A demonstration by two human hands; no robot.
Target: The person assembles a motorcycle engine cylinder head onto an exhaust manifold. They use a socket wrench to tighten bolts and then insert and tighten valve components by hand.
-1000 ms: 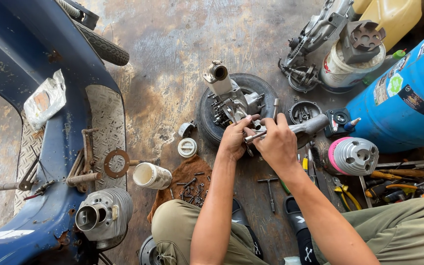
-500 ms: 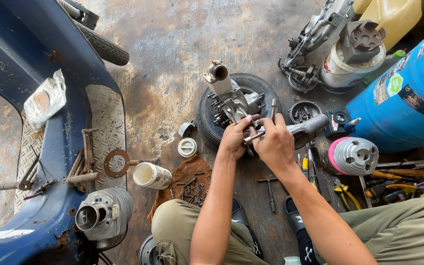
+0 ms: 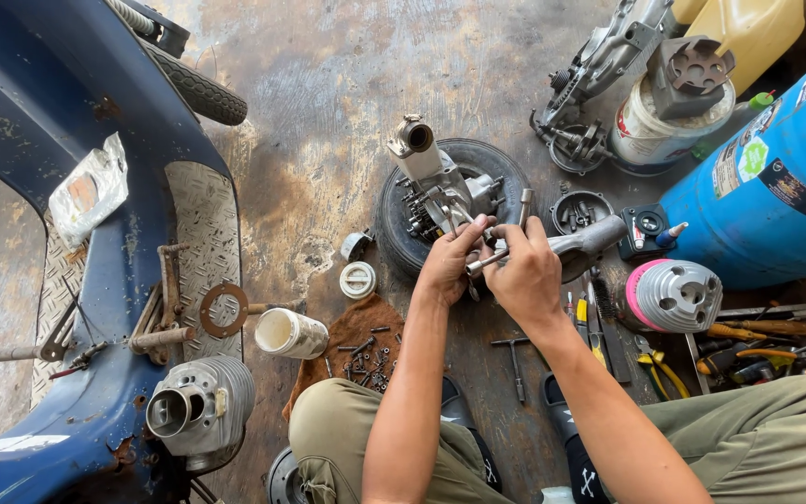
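A metal engine part (image 3: 436,182) stands on a small black tyre (image 3: 401,229) lying flat on the concrete floor. My left hand (image 3: 448,261) rests against the part's near side, fingers curled on it. My right hand (image 3: 526,275) is closed around a thin silver wrench (image 3: 485,261) whose tip points into the part between both hands. A grey metal casing (image 3: 592,241) lies just right of my right hand. My forearms reach in from the bottom, above my knees in olive trousers.
A blue scooter body (image 3: 95,280) fills the left, with a finned cylinder (image 3: 200,411) by it. Loose screws lie on a brown rag (image 3: 358,350) beside a white cup (image 3: 289,332). A blue gas bottle (image 3: 767,187), a pink-rimmed cylinder head (image 3: 673,296) and hand tools (image 3: 757,345) crowd the right.
Both hands stay on the engine part; my right hand has shifted slightly with the wrench. Nothing else moved.
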